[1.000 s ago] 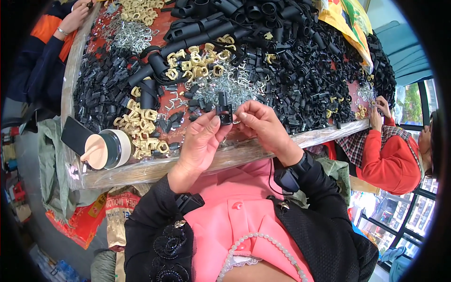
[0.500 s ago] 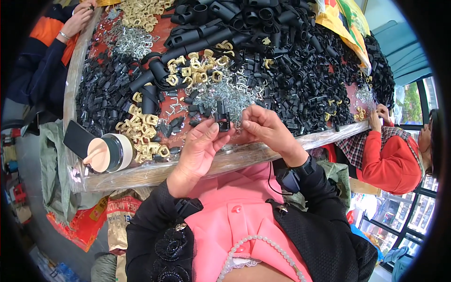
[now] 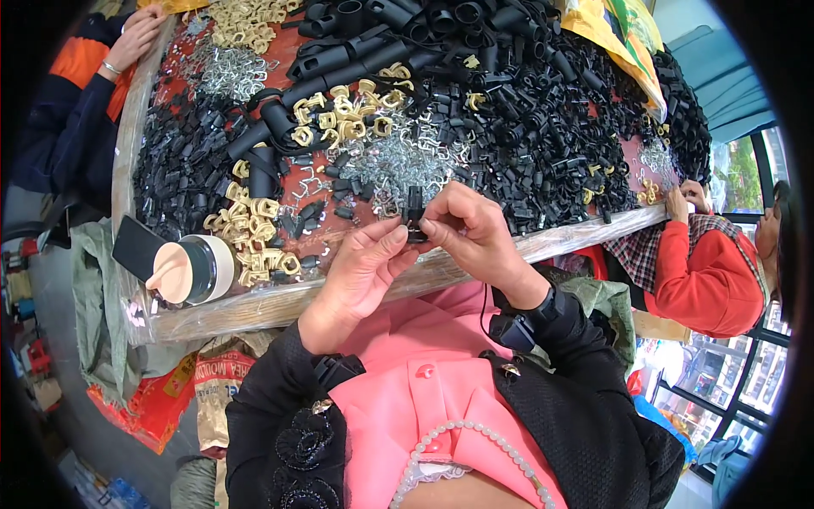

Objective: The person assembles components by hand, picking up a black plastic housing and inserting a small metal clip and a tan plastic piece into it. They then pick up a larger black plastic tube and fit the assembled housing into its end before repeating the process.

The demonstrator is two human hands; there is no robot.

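My left hand [image 3: 360, 271] pinches a small black plastic part [image 3: 415, 204] between thumb and fingers, above the table's near edge. The part has an upright stem on top and a wider lower end, mostly covered by my fingers. My right hand [image 3: 479, 242] is closed in a pinch against the part's right side; whatever its fingertips hold is hidden. Just beyond both hands lies a pile of bent metal wire pieces [image 3: 398, 161]. Beige plastic clips [image 3: 250, 225] lie to the left, and small black plastic pieces [image 3: 543, 144] spread over the right side.
Wooden edging wrapped in clear film [image 3: 280, 307] borders the red tabletop. A lidded cup [image 3: 208, 267] and a black phone [image 3: 137, 248] stand at the left corner. Black tubes [image 3: 365, 64] lie farther back. Other people's hands [image 3: 136, 38] [image 3: 685, 201] are at both sides.
My right hand has moved left, bringing its fingertips against the black plastic part. The part stays in my left hand, shifted slightly right. The view has shifted a little.
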